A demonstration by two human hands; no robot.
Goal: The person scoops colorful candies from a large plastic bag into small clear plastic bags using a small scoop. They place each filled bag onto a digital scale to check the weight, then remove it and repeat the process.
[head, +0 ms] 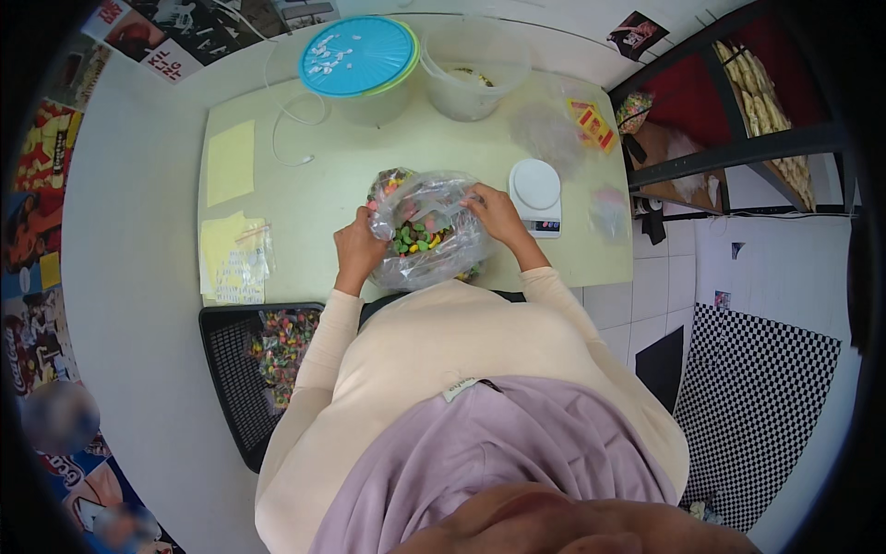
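Note:
A large clear plastic bag point(477, 239) rests at the table's front edge, its mouth spread toward me. Inside lie loose colourful candies point(415, 239), green, yellow, brown and pink. My left hand point(360, 242) pinches the bag's gathered rim on the left. On the right side, my right hand point(495, 208) grips the rim between thumb and fingers. A translucent piece crosses the mouth near the right fingers; whether it is a fold of the bag or a separate item, I cannot tell. More candies show through the plastic at the upper left.
A white digital kitchen scale point(535, 187) stands right of the bag. Behind are a blue-lidded tub point(360, 59) and an uncovered clear tub point(471, 83). Yellow paper sheets point(230, 163) and a white cable point(297, 124) lie left. A black basket point(228, 374) holds candy packets point(287, 346).

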